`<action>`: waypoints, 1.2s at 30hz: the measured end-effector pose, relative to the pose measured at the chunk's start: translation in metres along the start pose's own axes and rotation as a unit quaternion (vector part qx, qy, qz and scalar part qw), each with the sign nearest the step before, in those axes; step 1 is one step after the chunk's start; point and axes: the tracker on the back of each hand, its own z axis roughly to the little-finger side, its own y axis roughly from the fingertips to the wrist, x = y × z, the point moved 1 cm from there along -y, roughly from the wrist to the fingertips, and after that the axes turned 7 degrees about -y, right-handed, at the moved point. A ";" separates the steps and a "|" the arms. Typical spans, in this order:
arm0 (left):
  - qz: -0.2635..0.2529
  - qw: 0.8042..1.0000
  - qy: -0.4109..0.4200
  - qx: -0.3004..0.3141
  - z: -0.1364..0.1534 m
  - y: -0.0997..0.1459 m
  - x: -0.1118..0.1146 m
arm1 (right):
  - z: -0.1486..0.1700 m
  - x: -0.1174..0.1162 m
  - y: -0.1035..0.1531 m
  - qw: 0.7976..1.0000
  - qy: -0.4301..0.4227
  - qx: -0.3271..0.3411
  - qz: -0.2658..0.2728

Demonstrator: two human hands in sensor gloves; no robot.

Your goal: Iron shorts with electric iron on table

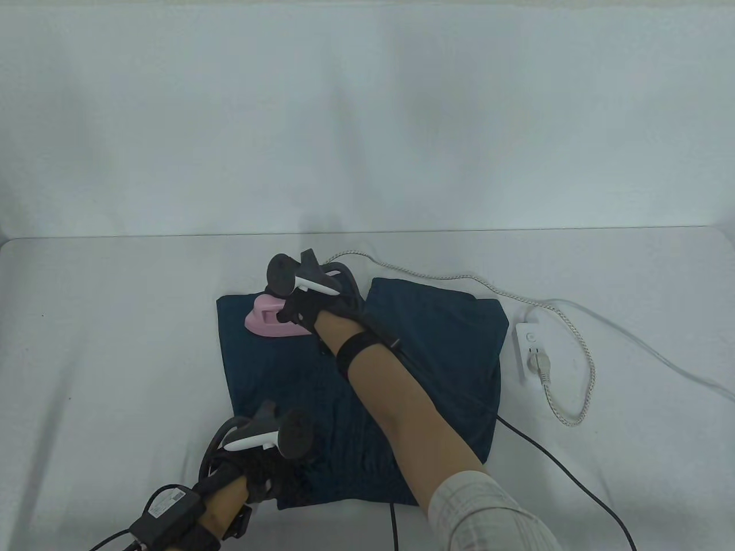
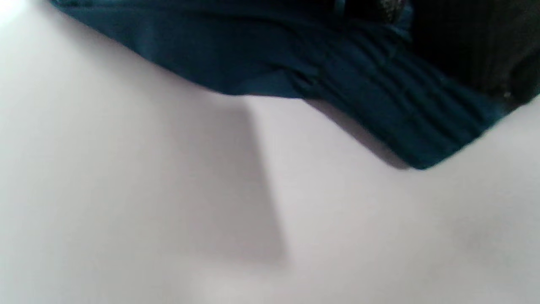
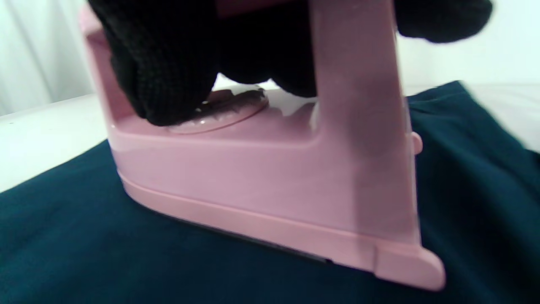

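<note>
Your right hand (image 1: pixel 298 307) is wrapped around the handle of the pink iron (image 1: pixel 270 320), and in the right wrist view your gloved fingers (image 3: pixel 168 71) are curled through the handle opening, just above the round dial on the iron's body. The iron sits flat, soleplate down, on the dark teal shorts (image 1: pixel 436 356), at the far left corner of the cloth as the table view shows it, with its pointed end facing left. The shorts are spread out on the white table (image 1: pixel 103 344), a little left of the middle, with the gathered waistband at the edge nearest you. Your left hand (image 1: pixel 261 465) rests at the near left corner of the shorts, on that waistband; the tracker covers it from above, so you cannot tell from these pictures whether your fingers are pinching the cloth or lying flat on it. The left wrist view shows only the ribbed waistband corner (image 2: pixel 396 114), lifted a little off the table with its shadow beneath. To the right of the shorts, just beside them, lies a white power strip (image 1: pixel 529 350) with a plug in it, and a braided white cord (image 1: pixel 574 344) loops from there round behind the shorts toward the iron.
</note>
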 end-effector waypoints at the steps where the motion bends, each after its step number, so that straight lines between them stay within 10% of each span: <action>1: 0.000 1.000 0.000 0.000 0.000 0.000 0.000 | 0.007 0.002 0.001 1.000 -0.001 -0.007 0.000; 16: 0.003 1.000 -0.001 -0.001 0.000 -0.001 -0.001 | 0.087 0.023 0.030 0.996 -0.010 -0.086 0.018; 36: 0.007 1.000 -0.003 -0.003 -0.001 -0.001 -0.001 | -0.006 -0.001 0.012 1.000 0.011 0.014 -0.003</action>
